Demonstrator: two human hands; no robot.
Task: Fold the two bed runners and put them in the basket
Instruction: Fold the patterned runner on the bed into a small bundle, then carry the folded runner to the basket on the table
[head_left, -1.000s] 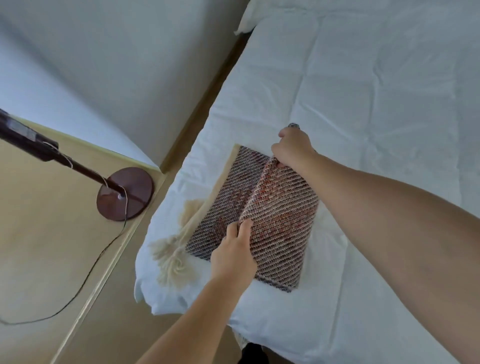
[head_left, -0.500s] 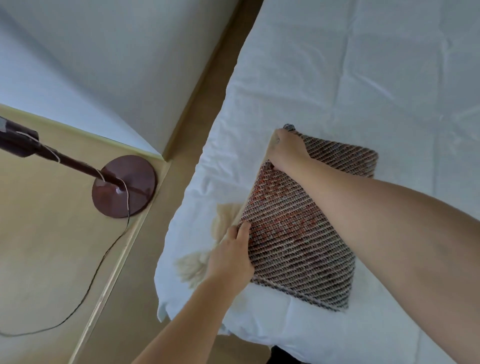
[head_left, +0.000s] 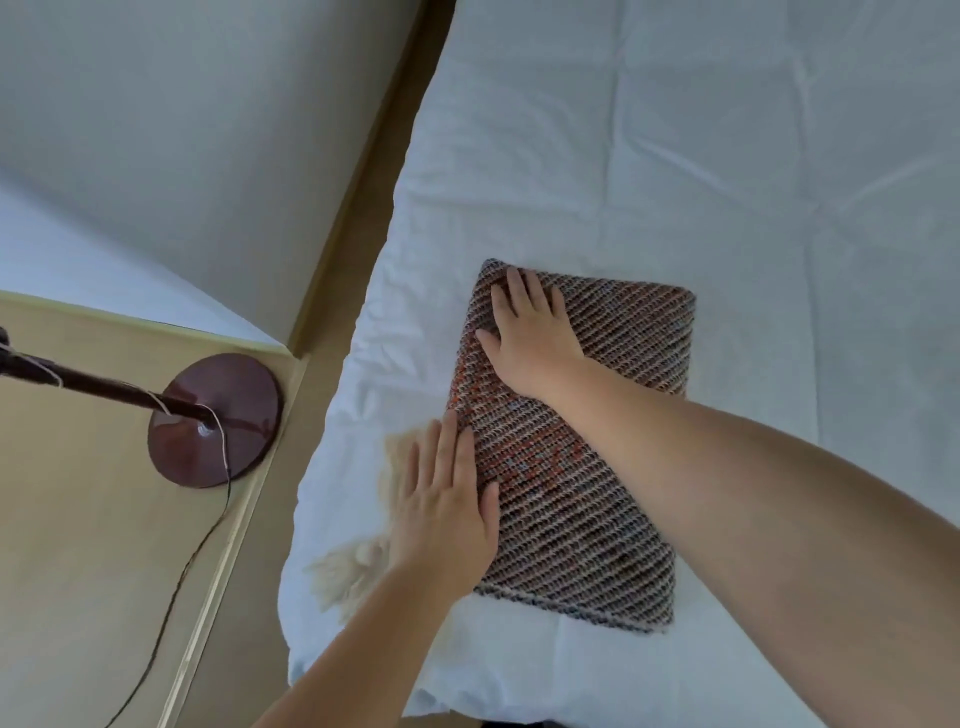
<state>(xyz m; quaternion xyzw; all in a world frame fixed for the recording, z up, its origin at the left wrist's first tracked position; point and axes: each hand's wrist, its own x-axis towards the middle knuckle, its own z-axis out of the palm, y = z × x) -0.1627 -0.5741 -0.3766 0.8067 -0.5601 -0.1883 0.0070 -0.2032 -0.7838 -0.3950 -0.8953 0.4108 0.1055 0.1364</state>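
Where a second ago both hands pinched the edge of a loose top layer and were swinging it over, the bed runner now lies closed into a compact folded rectangle at the centre of the frame, on the white bed. Neither hand grips anything now. The right hand lies open, palm down, fingers spread, pressing the upper left part of the runner. The left hand is also open and flat, fingers together, pressing along the runner's left edge, partly on the fabric and partly beside it.

This looks like the fold on this runner being finished and smoothed flat. Judged from this moment, the next step would be lifting it toward the basket, which is not in view. No second runner can be seen either.

The runner is a thick, coarse weave with diagonal ribs in dark brown and cream, flecked with orange-red and a little blue. Its corners look rounded from the bulk of the layers. A cream fringe, soft and tufted, spills out from under its left side onto the sheet, at lower centre-left.

The bed cover is smooth white cloth with soft creases. At the left of the frame, a round, glossy dark-red lamp base stands on a pale wooden floor, with a thin cord trailing downward.
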